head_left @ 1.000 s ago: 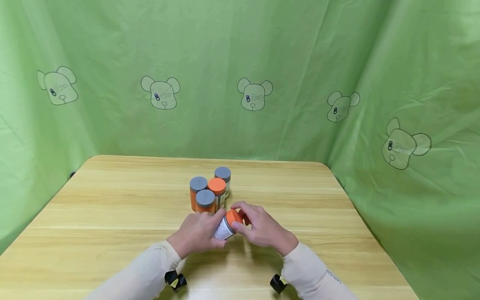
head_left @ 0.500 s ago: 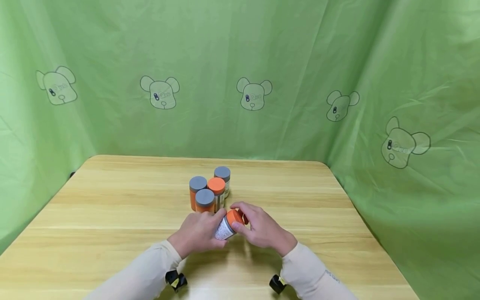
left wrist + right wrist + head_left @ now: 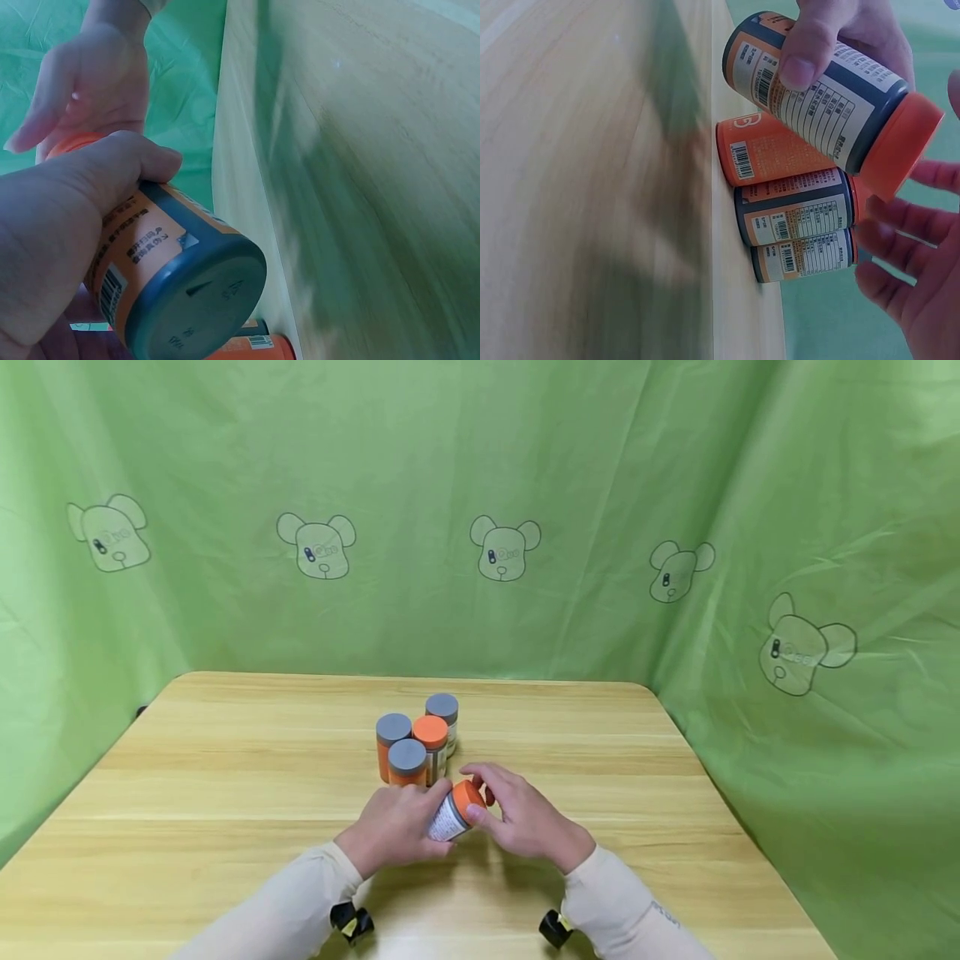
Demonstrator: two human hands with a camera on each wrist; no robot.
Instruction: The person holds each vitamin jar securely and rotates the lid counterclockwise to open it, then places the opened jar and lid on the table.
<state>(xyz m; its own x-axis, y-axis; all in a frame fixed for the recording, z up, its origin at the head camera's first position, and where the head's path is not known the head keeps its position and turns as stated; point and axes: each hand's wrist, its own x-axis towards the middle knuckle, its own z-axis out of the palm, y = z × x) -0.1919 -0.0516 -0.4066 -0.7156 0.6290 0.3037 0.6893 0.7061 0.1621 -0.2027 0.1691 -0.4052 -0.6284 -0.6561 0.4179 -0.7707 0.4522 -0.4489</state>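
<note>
From the head view, my left hand (image 3: 397, 825) grips a bottle (image 3: 446, 821) that I hold tilted above the table (image 3: 187, 793), its orange lid (image 3: 468, 800) leaning toward my right. My right hand (image 3: 525, 818) is at that lid, thumb on the near side and fingers around the far side. Just beyond my left hand, three grey-lidded bottles (image 3: 392, 747) and one orange-lidded bottle (image 3: 434, 747) stand upright in a close group on the table. A green curtain (image 3: 412, 443) with mouse faces hangs behind.

From the left wrist, my left thumb lies across the bottle and its base faces me, with a barcode on the side. My right hand shows beyond the lid, thumb spread away from the fingers. Parts of other bottles peek in at the bottom edge.

From the right wrist, my left thumb presses the label and the bottle is well off the table. My right fingers reach past the lid, loosely extended, with no firm hold on it; whether they touch it I cannot tell.
</note>
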